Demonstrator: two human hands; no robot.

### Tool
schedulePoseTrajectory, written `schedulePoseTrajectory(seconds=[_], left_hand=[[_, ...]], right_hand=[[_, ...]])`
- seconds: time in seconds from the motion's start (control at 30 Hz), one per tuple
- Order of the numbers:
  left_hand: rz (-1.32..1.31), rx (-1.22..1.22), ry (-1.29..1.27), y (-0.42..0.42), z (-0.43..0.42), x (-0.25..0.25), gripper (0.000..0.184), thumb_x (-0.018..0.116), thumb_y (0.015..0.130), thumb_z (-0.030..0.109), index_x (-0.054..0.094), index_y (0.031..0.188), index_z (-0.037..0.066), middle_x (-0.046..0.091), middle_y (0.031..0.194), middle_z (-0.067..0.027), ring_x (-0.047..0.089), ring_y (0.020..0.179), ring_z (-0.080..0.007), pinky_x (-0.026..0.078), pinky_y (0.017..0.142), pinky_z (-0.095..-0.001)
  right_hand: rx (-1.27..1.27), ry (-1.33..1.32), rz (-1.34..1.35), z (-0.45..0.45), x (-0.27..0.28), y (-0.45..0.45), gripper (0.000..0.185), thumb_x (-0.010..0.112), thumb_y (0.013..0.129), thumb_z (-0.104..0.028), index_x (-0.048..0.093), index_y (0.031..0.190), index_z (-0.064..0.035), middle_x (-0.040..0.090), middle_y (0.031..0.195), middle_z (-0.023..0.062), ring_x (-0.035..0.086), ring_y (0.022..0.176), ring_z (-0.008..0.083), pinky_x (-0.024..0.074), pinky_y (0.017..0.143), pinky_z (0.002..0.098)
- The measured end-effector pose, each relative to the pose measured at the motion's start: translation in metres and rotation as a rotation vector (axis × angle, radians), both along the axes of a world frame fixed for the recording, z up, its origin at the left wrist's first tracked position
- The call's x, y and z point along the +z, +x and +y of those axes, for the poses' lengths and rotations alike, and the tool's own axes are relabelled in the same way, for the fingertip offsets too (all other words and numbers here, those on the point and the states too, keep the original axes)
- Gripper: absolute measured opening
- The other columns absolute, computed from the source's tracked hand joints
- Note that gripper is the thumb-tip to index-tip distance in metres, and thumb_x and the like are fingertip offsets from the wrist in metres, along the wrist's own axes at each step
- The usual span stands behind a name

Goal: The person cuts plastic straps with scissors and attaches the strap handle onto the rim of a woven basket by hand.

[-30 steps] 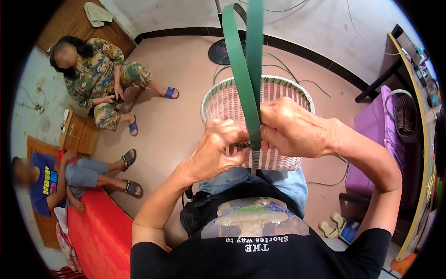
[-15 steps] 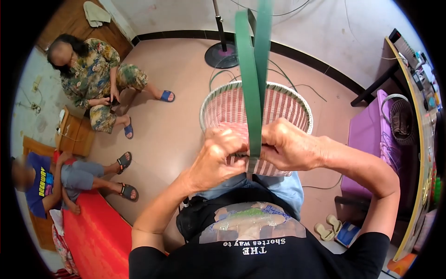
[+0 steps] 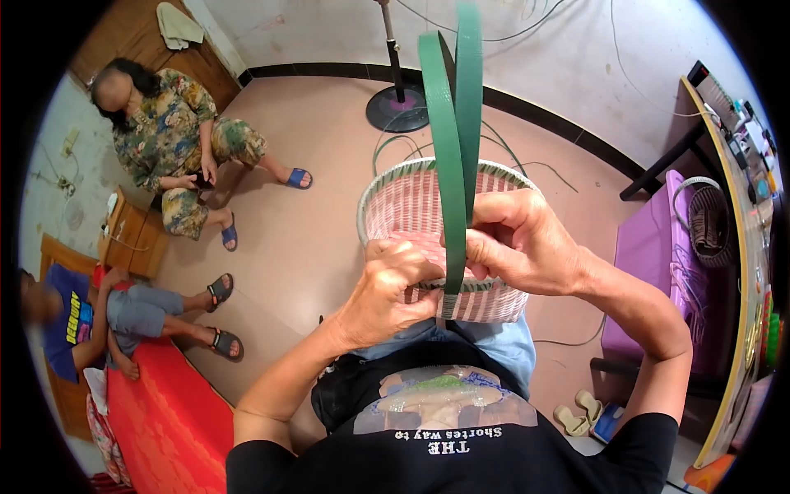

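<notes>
Green strap [image 3: 445, 140], frame centre | our left hand [image 3: 389, 284] grips basket [image 3: 492, 305] rim | our right hand [image 3: 527, 245] curls against strap, hold unclear

Left hand [image 3: 388, 288] near right hand [image 3: 531, 245], both curled

Lighting bright, fairly even; wall [image 3: 559, 66] beyond both hands well lit. Highlights on right hand [image 3: 531, 245], shadow in its palm. Handle [image 3: 448, 156] between hands sharp. Far left of left hand [image 3: 380, 290], heads [image 3: 113, 89] blurred. Right of right hand, desk [image 3: 745, 247] bowed; frame corners black.
</notes>
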State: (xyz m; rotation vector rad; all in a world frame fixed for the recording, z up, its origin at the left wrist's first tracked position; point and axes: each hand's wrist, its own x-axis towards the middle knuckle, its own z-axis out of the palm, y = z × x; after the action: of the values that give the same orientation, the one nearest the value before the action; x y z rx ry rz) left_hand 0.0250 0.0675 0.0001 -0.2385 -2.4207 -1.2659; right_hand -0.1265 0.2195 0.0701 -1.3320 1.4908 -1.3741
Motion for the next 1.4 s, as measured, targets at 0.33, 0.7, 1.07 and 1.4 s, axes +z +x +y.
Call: schedulePoseTrajectory(seconds=[0.33,0.7,1.07,1.4], left_hand=[[-0.109,0.044,-0.048,0.005,0.005,0.002,0.029,0.069,0.067,0.001,0.071,0.095,0.007,0.067,0.086,-0.0043,0.063,0.084,-0.0221,0.042,0.085,-0.0343],[-0.078,-0.120,-0.008,0.020,-0.001,0.046,0.018,0.071,0.079,0.011,0.068,0.093,-0.001,0.066,0.090,-0.0120,0.062,0.083,-0.0238,0.040,0.083,-0.0333],[-0.080,-0.042,-0.041,0.003,0.011,0.019,0.019,0.073,0.082,0.021,0.066,0.078,0.003,0.062,0.073,-0.0010,0.056,0.070,-0.0164,0.034,0.076,-0.0315],[-0.118,-0.053,-0.039,-0.010,0.007,0.020,0.017,0.074,0.081,0.018,0.065,0.074,0.005,0.059,0.066,-0.0007,0.052,0.064,-0.0166,0.033,0.072,-0.0315]], right_hand=[[-0.030,-0.203,0.176,0.004,-0.022,0.004,0.011,0.058,0.084,0.006,0.062,0.094,0.0033,0.057,0.065,0.0070,0.054,0.056,0.0101,0.0434,0.051,0.0271],[-0.129,-0.244,0.133,-0.013,0.015,0.009,0.013,0.057,0.086,-0.001,0.060,0.078,0.0077,0.057,0.056,0.0120,0.058,0.051,0.0124,0.0434,0.046,0.0290],[-0.204,-0.232,-0.235,0.011,-0.019,0.014,0.008,0.056,0.093,-0.001,0.061,0.089,0.0037,0.056,0.068,0.0012,0.053,0.054,0.0035,0.0407,0.046,0.0211],[-0.111,-0.217,-0.253,0.013,-0.036,-0.002,0.009,0.054,0.091,0.000,0.063,0.092,0.0022,0.059,0.070,-0.0003,0.053,0.063,0.0027,0.0420,0.052,0.0212]])
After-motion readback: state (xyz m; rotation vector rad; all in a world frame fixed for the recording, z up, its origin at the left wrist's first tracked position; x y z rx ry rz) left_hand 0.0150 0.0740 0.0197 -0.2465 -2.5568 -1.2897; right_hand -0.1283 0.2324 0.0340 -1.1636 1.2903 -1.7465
